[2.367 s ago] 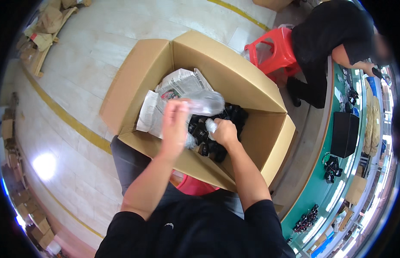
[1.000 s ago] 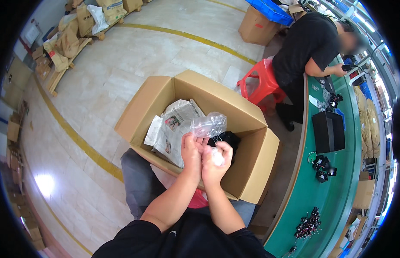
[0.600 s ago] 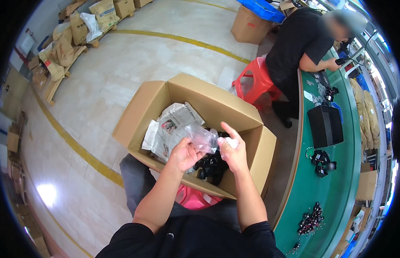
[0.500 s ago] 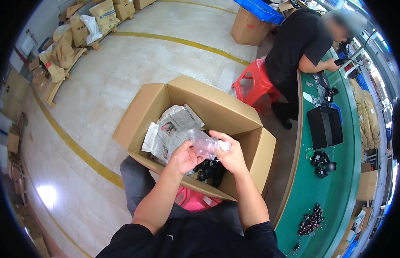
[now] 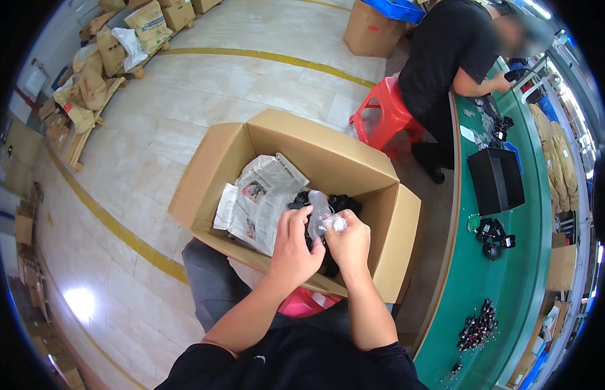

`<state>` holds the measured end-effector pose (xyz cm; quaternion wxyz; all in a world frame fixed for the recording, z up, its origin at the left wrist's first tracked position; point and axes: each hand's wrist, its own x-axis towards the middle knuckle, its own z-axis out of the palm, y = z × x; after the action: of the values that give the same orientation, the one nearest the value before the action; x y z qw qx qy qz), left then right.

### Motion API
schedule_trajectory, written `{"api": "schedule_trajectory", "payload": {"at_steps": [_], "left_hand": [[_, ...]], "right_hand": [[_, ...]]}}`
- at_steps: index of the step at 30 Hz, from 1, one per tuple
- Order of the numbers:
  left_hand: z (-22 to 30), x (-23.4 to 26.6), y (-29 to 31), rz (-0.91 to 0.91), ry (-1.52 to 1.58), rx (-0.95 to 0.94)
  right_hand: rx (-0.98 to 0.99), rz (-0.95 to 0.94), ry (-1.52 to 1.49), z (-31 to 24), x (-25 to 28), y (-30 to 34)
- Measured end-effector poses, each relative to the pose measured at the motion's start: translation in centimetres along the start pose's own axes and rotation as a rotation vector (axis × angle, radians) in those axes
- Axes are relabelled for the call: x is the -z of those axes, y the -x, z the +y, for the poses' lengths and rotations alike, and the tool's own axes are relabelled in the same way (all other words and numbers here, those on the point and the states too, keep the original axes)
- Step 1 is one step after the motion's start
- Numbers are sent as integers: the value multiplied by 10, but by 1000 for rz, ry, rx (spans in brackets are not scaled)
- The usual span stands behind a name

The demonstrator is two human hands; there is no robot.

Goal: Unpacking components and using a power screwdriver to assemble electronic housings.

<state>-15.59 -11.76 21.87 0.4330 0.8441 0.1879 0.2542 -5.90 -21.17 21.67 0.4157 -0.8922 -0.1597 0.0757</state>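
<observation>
Over the open cardboard box (image 5: 270, 130), my right hand (image 5: 350, 246) is closed on a crumpled clear plastic bag (image 5: 318, 211). Something small and white shows at its fingertips; its kind cannot be made out. My left hand (image 5: 294, 252) is beside the bag, fingers curved and apart; whether they touch it is hard to tell. Inside the box, printed newspaper (image 5: 266, 195) lies to the left. Black parts (image 5: 344, 205) lie under and behind the bag, partly hidden by my hands.
A green-topped workbench (image 5: 471, 279) runs along the right, with a black bin (image 5: 496, 182), black parts (image 5: 493, 235) and a pile of small pieces (image 5: 479, 325). Beyond the box, a person in black sits on a red stool (image 5: 385, 117). Sacks and cartons on pallets (image 5: 94, 120) stand far left.
My left hand has turned over and lost its hold on the bag. The bag now hangs more upright from my right hand, showing more black parts behind it.
</observation>
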Motion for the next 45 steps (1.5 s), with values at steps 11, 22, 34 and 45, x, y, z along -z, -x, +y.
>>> {"api": "schedule_trajectory", "payload": {"at_steps": [11, 22, 34, 45], "left_hand": [[-11, 20, -13, 50, -149, -41], [42, 56, -4, -79, -1, -239], [18, 52, 0, -43, -129, -250], [-3, 51, 3, -43, 293, -180]], "right_hand": [[59, -99, -15, -9, 19, 14], [39, -155, -153, -41, 49, 14], [78, -170, -129, -32, 35, 19], [-252, -494, -585, -22, 29, 11]]}}
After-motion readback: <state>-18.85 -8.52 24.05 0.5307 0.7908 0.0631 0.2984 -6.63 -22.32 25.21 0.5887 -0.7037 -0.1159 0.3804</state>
